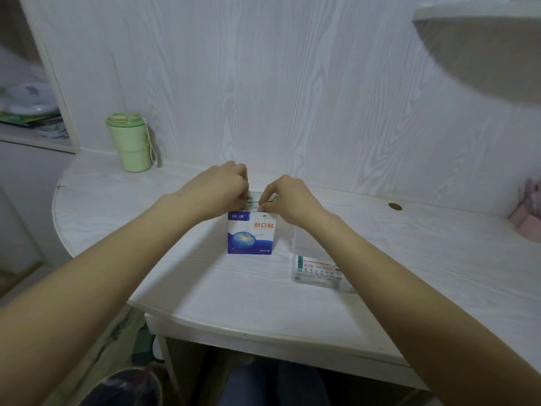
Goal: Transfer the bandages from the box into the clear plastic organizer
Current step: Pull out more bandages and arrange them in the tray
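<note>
Your left hand and right hand pinch top of bandage box, fingers curled narrow on flap, likely to open it. Box upright beneath fingertips. Clear organizer just right, ready for bandages.

Top of the bandage box hidden behind both hands; whether its flap is open can't be told. Left hand fingertips and right hand fingertips curl out of sight over the box top, what they pinch is unclear. Clear plastic organizer partly covered by the right forearm, its far edge hard to trace, label print too small to read. Small print on the box front blurred. Pink item at far right cut by the frame edge, unidentifiable. Clutter on the shelf far left blurred, cut off.
</note>
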`<state>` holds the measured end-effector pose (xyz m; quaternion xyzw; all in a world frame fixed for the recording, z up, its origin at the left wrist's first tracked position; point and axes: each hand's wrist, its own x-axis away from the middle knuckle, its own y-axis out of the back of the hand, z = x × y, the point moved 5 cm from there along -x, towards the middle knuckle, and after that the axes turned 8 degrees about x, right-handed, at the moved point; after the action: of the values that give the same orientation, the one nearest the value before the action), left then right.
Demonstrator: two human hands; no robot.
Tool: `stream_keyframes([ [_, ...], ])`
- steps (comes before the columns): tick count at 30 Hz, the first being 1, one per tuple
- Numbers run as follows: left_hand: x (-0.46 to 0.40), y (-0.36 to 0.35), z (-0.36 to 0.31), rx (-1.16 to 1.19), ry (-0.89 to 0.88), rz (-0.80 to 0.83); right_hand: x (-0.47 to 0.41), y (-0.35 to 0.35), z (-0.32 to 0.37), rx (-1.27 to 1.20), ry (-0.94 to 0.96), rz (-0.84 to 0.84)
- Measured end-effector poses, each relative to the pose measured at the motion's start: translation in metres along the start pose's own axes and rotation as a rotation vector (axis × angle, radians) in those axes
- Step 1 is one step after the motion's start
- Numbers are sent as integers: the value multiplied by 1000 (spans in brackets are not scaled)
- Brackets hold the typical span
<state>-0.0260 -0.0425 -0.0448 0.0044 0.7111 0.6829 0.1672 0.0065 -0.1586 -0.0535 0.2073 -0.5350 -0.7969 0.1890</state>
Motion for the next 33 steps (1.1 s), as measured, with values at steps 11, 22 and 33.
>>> stream_keyframes([
  [11, -2, 20, 9, 129, 76, -32, -2, -2, -2, 3, -6, 12],
  [22, 14, 34, 21, 527, 147, -311, -14, 5, 27, -389, -1, -131],
  [33, 9, 11, -34, 1495, 355, -60, 10, 19, -14, -1458, -80, -120],
])
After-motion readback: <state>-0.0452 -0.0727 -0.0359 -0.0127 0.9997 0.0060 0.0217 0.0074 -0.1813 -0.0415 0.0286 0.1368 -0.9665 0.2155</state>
